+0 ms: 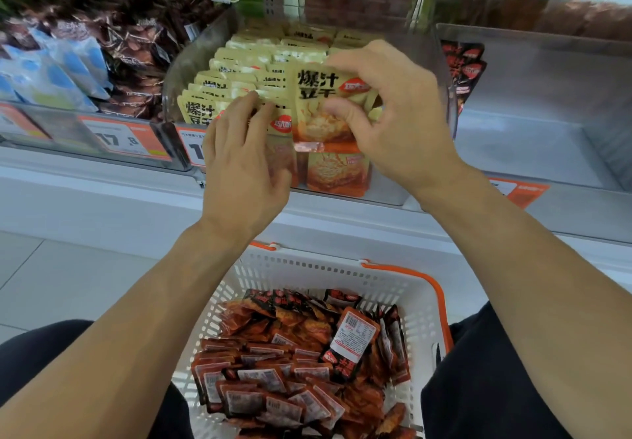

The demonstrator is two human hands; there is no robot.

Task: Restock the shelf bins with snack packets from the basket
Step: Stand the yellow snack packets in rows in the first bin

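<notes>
Hands: right (pixel 390 110) pinching yellow packet (pixel 318 103), left (pixel 239 151) just beside.

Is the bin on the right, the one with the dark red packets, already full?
No, the right bin holds only a few dark red packets at its left end; the rest of its floor is bare.

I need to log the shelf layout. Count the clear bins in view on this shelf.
3. The left bin holds blue and brown packets, the middle bin holds yellow packets where both hands work, and the right bin holds a few red-black packets. More may lie outside the view.
</notes>
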